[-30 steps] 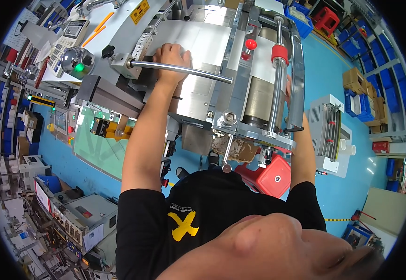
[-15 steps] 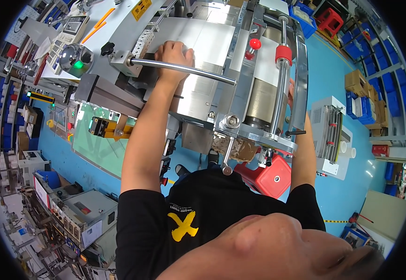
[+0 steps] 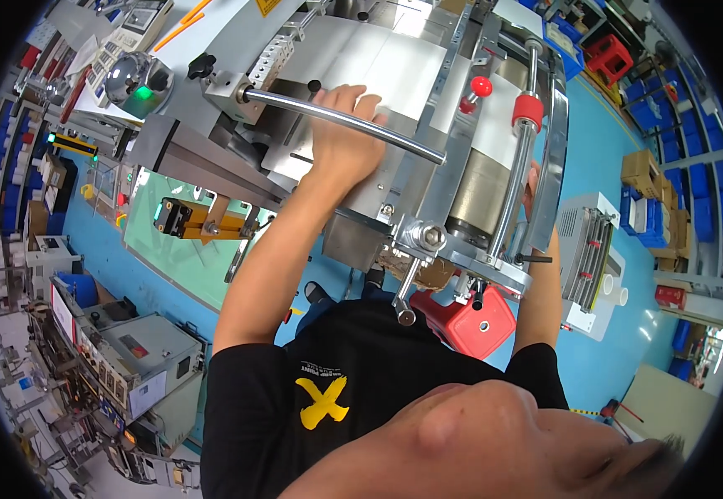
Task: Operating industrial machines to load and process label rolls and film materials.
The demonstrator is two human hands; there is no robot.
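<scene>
My left hand (image 3: 346,148) lies on the flat metal plate (image 3: 367,197) of a machine, under a slanting steel rod (image 3: 345,119) that crosses over it. Its fingers are loosely spread and slightly bent at the near edge of a white sheet (image 3: 407,71), with nothing visible in them. The sheet runs toward a metal roller (image 3: 480,193) on the right. Beyond that roller, my right hand (image 3: 533,185) reaches up by the machine's right side. A long steel bar with a red collar (image 3: 528,111) and a side plate hide most of it, so its grip does not show.
A red-knobbed lever (image 3: 481,86) stands above the roller. A red stool (image 3: 468,320) is beneath the machine's near edge. To the left are a shiny domed device with a green light (image 3: 138,83) and a green-topped table (image 3: 170,241); another machine (image 3: 586,254) stands on the right.
My left hand has slid nearer to me and to the right over the plate, so the rod now crosses its fingers instead of its wrist. The whole view has shifted slightly.
</scene>
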